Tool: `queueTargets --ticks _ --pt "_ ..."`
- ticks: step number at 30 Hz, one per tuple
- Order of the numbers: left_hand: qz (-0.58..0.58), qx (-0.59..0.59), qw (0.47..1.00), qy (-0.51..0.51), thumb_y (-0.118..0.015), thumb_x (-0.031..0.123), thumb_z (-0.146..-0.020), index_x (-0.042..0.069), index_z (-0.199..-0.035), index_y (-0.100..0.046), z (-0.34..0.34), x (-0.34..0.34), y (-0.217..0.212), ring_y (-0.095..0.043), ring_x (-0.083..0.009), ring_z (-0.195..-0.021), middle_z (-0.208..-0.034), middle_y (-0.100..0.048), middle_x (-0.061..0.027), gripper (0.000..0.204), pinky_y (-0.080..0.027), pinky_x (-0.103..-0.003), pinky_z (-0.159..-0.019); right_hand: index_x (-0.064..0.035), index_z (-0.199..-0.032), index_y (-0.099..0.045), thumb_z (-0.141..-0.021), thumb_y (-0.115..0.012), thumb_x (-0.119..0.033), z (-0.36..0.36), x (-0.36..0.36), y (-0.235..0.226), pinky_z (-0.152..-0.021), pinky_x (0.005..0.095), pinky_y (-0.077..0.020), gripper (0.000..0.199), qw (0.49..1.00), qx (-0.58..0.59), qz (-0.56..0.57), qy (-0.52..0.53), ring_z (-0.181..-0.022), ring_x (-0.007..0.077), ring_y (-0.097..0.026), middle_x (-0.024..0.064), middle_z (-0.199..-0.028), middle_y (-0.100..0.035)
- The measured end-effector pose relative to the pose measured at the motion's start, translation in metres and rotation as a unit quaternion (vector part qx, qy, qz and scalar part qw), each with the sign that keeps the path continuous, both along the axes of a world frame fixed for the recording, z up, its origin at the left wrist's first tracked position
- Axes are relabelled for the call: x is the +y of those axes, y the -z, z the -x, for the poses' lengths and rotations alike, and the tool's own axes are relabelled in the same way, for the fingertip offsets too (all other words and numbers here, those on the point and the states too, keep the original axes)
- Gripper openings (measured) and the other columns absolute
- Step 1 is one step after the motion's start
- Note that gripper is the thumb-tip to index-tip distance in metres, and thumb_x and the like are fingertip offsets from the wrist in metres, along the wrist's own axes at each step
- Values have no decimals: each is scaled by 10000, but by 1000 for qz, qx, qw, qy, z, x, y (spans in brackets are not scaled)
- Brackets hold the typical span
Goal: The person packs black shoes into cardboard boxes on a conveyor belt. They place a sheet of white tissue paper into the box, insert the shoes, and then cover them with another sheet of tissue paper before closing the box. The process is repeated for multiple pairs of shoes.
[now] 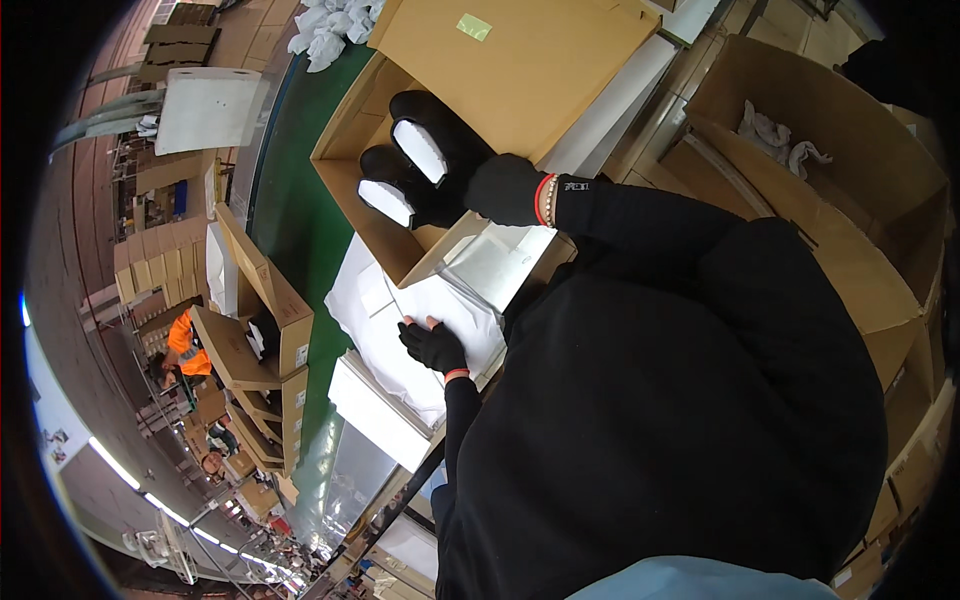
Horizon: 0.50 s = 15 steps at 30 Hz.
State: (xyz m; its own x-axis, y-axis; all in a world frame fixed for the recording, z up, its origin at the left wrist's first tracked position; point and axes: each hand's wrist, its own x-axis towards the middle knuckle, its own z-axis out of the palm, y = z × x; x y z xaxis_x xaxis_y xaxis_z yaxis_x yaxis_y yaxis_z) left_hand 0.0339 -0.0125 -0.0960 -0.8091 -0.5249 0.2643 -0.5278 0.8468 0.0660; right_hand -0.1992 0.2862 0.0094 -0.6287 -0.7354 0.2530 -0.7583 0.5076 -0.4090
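Observation:
My right hand (pixel 505 190), in a black glove with bracelets at the wrist, grips a pair of black shoes (pixel 420 165) stuffed with white paper. It holds them inside an open brown cardboard shoe box (pixel 345 130), whose lid (pixel 520 60) stands up behind them. My left hand (pixel 432 346), also in a black glove, lies flat on a stack of white tissue paper sheets (pixel 400 305) just below the box, fingers spread and holding nothing. My black sleeves and torso hide the lower right of the view.
A green conveyor belt (pixel 290 210) runs along the left of the box. More open shoe boxes (pixel 265 310) sit further down it. A person in orange (pixel 187 346) works beyond them. A large cardboard carton (pixel 850 200) with crumpled white paper stands to the right.

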Motion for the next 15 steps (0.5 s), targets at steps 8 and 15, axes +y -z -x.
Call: queueTargets --ticks 8,15 --pt "8 4 1000 -1 -536 279 -925 45 -1387 -405 -1 -2 2 -363 -365 -1319 -1396 -433 -212 534 -282 -478 -1078 -138 -757 -719 -722 -661 -194 -2 0 -3 -636 446 -513 88 1000 -5 -10 5 -753 302 -663 86 -742 -673" --pt "18 19 1000 1 -552 242 -915 28 -1365 -429 -1 2 -1 -388 -365 -1302 -1377 -445 -215 512 -297 -479 -1069 -144 -721 -719 -677 -677 -201 -2 -3 5 -581 441 -519 83 1000 20 3 17 -722 308 -673 90 -710 -673"
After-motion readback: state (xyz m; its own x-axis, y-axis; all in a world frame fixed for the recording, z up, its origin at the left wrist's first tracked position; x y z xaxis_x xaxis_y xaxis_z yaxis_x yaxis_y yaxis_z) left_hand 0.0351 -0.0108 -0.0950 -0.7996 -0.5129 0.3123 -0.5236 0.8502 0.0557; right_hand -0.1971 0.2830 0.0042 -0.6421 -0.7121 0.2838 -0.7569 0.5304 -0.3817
